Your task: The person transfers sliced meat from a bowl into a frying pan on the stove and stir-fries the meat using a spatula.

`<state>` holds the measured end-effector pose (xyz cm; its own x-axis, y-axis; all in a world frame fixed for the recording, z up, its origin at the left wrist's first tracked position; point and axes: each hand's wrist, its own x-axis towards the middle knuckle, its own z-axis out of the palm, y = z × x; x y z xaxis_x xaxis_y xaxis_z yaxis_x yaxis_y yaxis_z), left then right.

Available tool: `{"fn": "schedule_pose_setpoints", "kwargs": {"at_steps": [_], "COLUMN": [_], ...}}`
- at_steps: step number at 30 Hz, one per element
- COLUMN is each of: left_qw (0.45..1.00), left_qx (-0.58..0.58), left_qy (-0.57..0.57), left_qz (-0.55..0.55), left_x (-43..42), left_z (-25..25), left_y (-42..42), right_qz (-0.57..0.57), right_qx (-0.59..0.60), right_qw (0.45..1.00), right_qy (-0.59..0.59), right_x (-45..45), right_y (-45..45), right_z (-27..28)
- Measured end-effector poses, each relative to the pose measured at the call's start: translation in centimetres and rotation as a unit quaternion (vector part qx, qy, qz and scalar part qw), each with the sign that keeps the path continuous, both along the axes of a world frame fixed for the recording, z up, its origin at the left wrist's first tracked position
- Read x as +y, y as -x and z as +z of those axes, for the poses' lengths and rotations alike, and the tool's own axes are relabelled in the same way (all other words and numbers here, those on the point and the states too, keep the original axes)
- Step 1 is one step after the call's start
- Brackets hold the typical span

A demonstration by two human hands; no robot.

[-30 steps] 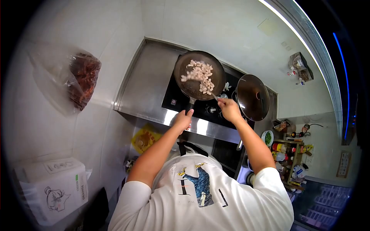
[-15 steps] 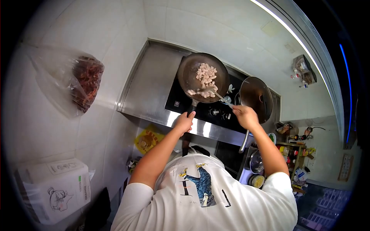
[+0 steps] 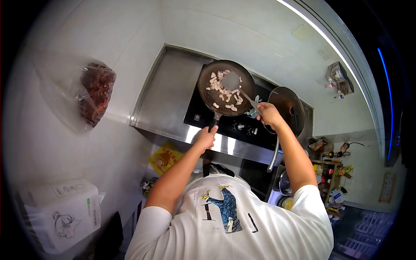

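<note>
On the black gas stove (image 3: 197,113) stands a dark frying pan (image 3: 207,96) with many pale meat pieces (image 3: 215,82) spread over its bottom. My left hand (image 3: 205,138) is closed round the pan's black handle, below the rim. In my right hand (image 3: 269,116) is the handle of a metal spatula (image 3: 232,81), whose flat blade is over the meat in the upper middle of the pan. Right of my right hand sits a second pan (image 3: 281,99) under a dark glass lid, with a long metal handle (image 3: 273,157) pointing down.
A steel counter (image 3: 162,86) lies left of the stove. A bag of dark red food (image 3: 98,93) hangs on the left wall, above a white tissue pack (image 3: 65,212). Bottles (image 3: 323,170) stand on a rack at right, beside bowls (image 3: 285,184). A yellow bag (image 3: 166,158) is under the counter.
The spatula blade has moved from the pan's lower part to its upper middle, and my right hand went slightly up and left. The meat, earlier heaped, is now spread out. My left hand keeps its grip.
</note>
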<state>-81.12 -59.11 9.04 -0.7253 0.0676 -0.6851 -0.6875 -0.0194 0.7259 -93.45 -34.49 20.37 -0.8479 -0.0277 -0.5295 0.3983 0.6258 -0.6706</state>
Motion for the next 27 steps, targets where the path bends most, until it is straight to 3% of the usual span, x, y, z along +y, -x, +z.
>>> {"fn": "schedule_pose_setpoints", "kwargs": {"at_steps": [1, 2, 3, 5, 7, 9, 11, 13, 14, 17, 19, 21, 25, 27], "left_qw": [1.0, 1.0, 1.0, 1.0, 1.0, 1.0, 1.0, 1.0, 1.0, 0.999, 0.999, 0.999, 1.0, 1.0], "left_qx": [-0.001, -0.002, -0.002, -0.001, -0.003, -0.01, 0.011, 0.001, -0.002, -0.012, -0.011, -0.017, 0.001, -0.009], "left_qy": [0.003, 0.007, 0.005, 0.018, 0.009, 0.002, 0.015, 0.026, 0.017, -0.008, 0.033, 0.032, -0.009, 0.03], "left_qz": [0.001, 0.003, 0.005, 0.0, 0.005, 0.002, 0.0, 0.007, -0.006, -0.036, 0.008, 0.018, -0.006, 0.001], "left_x": [0.0, 0.1, 0.1, 0.0, 0.0, 0.0, 0.0, 0.1, -0.1, -0.7, 0.0, 0.6, -0.2, 0.1], "left_z": [-0.2, -0.3, -0.3, -0.3, -0.3, -0.2, 0.5, 1.2, 1.0, 1.4, 2.1, 0.9, 1.2, 1.6], "left_y": [0.1, 0.2, 0.2, 0.2, 0.3, 0.1, 0.1, 0.0, 0.5, 0.2, 0.1, -0.2, 0.0, 0.1], "right_qz": [0.008, 0.052, 0.215, 0.171, 0.155, 0.088, 0.137, 0.141, 0.143, 0.171, 0.209, 0.181, 0.213, 0.203], "right_qx": [0.018, 0.126, 0.286, 0.229, 0.244, 0.21, 0.203, 0.224, 0.207, 0.021, 0.173, 0.222, 0.103, 0.12], "right_qw": [1.0, 0.987, 0.914, 0.931, 0.937, 0.972, 0.96, 0.946, 0.956, 0.973, 0.948, 0.939, 0.951, 0.95], "right_qy": [0.005, -0.083, -0.192, -0.227, -0.197, -0.067, -0.133, -0.187, -0.154, -0.153, -0.167, -0.192, -0.198, -0.204], "right_x": [0.2, -0.1, 1.5, -0.4, -1.4, -1.7, -3.3, -4.5, -3.3, -1.2, -0.9, -2.8, -2.1, -1.7], "right_y": [0.4, 0.4, 0.8, -0.2, -0.7, -0.8, -1.2, -3.2, -3.6, -3.2, -2.6, -0.9, -3.2, -2.7], "right_z": [-1.1, -2.4, -5.2, -3.8, -3.3, -5.1, -10.3, -8.1, -6.5, -1.7, -5.6, -8.3, -3.5, -6.0]}}
